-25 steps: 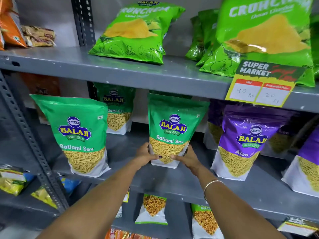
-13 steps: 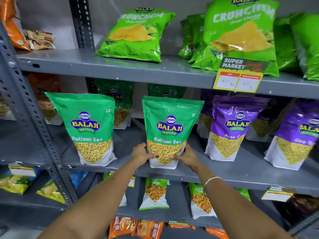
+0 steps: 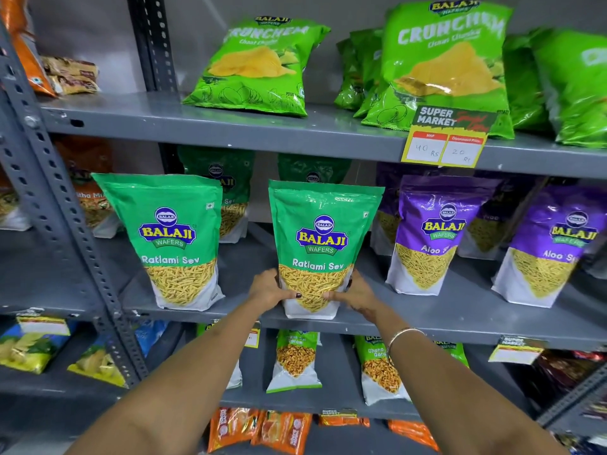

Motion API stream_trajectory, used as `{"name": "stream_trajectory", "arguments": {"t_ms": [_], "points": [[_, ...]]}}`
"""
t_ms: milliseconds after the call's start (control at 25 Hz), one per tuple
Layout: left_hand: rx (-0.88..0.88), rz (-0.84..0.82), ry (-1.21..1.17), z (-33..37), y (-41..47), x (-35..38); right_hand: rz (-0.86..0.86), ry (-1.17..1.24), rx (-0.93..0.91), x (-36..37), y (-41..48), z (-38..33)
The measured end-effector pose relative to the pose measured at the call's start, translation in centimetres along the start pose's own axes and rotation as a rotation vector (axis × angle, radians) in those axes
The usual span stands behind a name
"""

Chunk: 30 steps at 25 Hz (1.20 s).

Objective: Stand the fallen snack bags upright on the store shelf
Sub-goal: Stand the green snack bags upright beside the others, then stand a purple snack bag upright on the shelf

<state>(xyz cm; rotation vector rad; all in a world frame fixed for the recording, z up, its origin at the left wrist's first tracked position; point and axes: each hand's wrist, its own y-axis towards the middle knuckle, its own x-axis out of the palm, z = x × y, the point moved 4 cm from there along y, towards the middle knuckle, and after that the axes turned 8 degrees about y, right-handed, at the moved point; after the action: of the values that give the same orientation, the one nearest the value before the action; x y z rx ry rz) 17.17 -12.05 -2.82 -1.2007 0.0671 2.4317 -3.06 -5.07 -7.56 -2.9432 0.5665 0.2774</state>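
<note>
A green Ratlami Sev bag (image 3: 323,234) stands upright at the front of the grey middle shelf (image 3: 427,318). My left hand (image 3: 267,289) grips its lower left edge and my right hand (image 3: 356,292) grips its lower right edge. A second green Ratlami Sev bag (image 3: 170,238) stands upright to the left, untouched. Two more green bags stand behind them, partly hidden. Purple Aloo Sev bags (image 3: 430,234) stand upright to the right.
Green Crunchem chip bags (image 3: 259,65) lean back on the top shelf, with a yellow price card (image 3: 443,142) clipped to its edge. A perforated grey upright (image 3: 59,205) rises at the left. Smaller snack bags (image 3: 295,359) fill the lower shelves.
The view has shifted a little left and down, so more of the lower shelves shows. Both hands stay on the lower edges of the middle green bag, which stays upright.
</note>
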Motion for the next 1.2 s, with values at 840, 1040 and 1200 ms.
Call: {"name": "stream_trajectory", "arguments": {"t_ms": [840, 1040, 1200], "points": [[0.035, -0.610, 0.141, 14.1, -1.2, 11.2, 0.439, -0.167, 0.244, -20.4, -3.4, 0.8], [0.028, -0.167, -0.361, 20.5, 3.2, 17.0, 0.257, -0.026, 0.120, -26.6, 1.6, 2.4], [-0.015, -0.052, -0.571, 21.8, 3.8, 18.9, -0.008, 0.139, 0.061, -26.1, 2.9, 3.0]]}}
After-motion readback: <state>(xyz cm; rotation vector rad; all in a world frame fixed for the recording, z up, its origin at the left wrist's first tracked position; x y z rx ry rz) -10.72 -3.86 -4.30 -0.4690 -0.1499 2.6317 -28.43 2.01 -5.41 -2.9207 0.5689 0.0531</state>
